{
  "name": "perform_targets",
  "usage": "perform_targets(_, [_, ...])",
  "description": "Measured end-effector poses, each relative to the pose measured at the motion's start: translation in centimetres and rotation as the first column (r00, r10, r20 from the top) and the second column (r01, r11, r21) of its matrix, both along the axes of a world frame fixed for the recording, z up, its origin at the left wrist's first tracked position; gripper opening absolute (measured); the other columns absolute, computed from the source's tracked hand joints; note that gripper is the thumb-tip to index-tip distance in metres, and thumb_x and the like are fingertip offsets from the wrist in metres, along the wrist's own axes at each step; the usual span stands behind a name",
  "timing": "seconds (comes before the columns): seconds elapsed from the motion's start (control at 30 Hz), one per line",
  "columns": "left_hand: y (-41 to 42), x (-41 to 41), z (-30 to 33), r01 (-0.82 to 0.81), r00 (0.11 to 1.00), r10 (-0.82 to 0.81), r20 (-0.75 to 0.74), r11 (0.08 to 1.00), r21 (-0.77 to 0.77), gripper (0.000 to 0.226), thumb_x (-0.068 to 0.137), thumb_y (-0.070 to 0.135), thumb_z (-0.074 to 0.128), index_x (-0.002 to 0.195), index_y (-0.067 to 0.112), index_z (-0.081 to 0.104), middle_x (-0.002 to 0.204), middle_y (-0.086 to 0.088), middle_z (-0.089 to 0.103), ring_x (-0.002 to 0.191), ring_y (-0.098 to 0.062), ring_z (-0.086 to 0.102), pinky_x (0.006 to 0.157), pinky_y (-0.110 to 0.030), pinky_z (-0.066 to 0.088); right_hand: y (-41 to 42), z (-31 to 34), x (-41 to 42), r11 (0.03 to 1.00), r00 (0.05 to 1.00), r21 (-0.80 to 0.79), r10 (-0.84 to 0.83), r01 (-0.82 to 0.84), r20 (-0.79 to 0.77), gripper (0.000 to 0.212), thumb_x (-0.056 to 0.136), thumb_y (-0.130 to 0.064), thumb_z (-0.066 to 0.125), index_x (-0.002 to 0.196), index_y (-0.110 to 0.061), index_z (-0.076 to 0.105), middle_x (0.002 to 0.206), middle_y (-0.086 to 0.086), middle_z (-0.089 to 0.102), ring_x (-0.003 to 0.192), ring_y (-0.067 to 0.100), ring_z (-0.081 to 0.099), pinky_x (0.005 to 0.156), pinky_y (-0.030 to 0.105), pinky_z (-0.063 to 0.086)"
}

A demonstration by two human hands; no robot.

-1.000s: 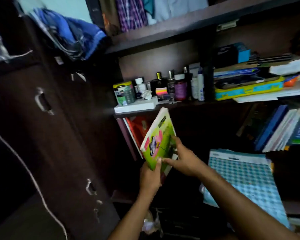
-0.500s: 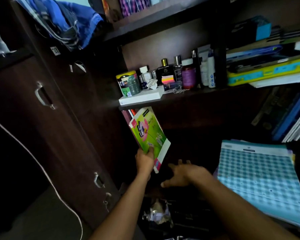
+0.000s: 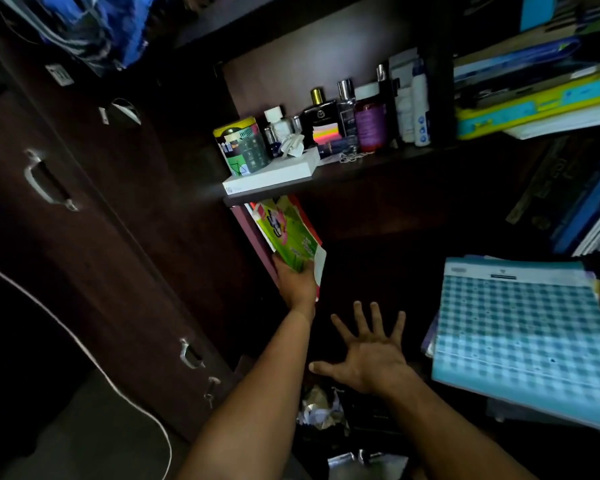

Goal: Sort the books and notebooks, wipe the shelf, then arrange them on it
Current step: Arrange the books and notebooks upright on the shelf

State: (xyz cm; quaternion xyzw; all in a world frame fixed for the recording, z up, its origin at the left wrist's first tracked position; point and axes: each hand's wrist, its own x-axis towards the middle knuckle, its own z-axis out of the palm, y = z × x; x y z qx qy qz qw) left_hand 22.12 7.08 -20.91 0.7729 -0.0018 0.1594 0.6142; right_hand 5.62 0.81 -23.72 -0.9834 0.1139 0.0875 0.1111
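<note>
My left hand (image 3: pixel 297 284) grips the green book (image 3: pixel 289 237) by its bottom edge, so it leans up above my fingers. Glossy cover, pink flower. Right hand (image 3: pixel 371 355) is spread wide, holding nothing.

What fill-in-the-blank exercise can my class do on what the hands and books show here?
1. The green book is held by the ___ hand.
2. The right hand has its fingers ___.
3. The checked notebook is blue and ___.
4. The bottles stand on the shelf ___ the green book.

Missing words: left; spread; white; above
</note>
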Motion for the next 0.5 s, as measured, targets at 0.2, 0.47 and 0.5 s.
perform_targets(0.2, [1.0, -0.9, -3.9, -0.131, 0.991, 0.135, 0.012, 0.93, 0.342, 0.041, 0.091, 0.03, 0.07, 0.129, 0.024, 0.053, 0.127, -0.009, 0.065, 0.117, -0.037, 0.062, 0.091, -0.048, 0.052, 0.0, -0.6, -0.5, 1.0, 0.996, -0.01, 0.02, -0.019, 0.085, 0.11, 0.07, -0.1, 0.013, 0.16, -0.039, -0.004, 0.168, 0.012, -0.016, 0.152, 0.039, -0.023, 0.107, 0.075, -0.017])
perform_targets(0.47, [-0.8, 1.5, -3.5, -0.082, 0.997, 0.082, -0.009, 0.996, -0.041, 0.044, 0.08, 0.011, 0.077, 0.107, 0.026, 0.045, 0.104, -0.013, 0.065, 0.086, -0.026, 0.066, 0.072, -0.034, 0.053, -0.3, -0.8, -0.4, 1.0, 0.99, 0.011, 0.005, -0.006, 0.141, 0.102, 0.075, -0.096, 0.017, 0.16, -0.041, 0.006, 0.17, 0.009, -0.004, 0.155, 0.036, -0.013, 0.11, 0.073, -0.015])
perform_targets(0.5, [-1.2, 1.3, -3.2, -0.056, 0.998, 0.055, -0.015, 0.997, -0.06, 0.046, 0.081, 0.009, 0.075, 0.109, 0.025, 0.042, 0.109, -0.015, 0.063, 0.086, -0.025, 0.065, 0.069, -0.032, 0.053, -0.4, -0.7, -0.4, 1.0, 0.989, 0.014, 0.002, -0.004, 0.149, 0.101, 0.075, -0.096, 0.017, 0.16, -0.041, 0.007, 0.17, 0.009, -0.003, 0.155, 0.036, -0.012, 0.11, 0.073, -0.015])
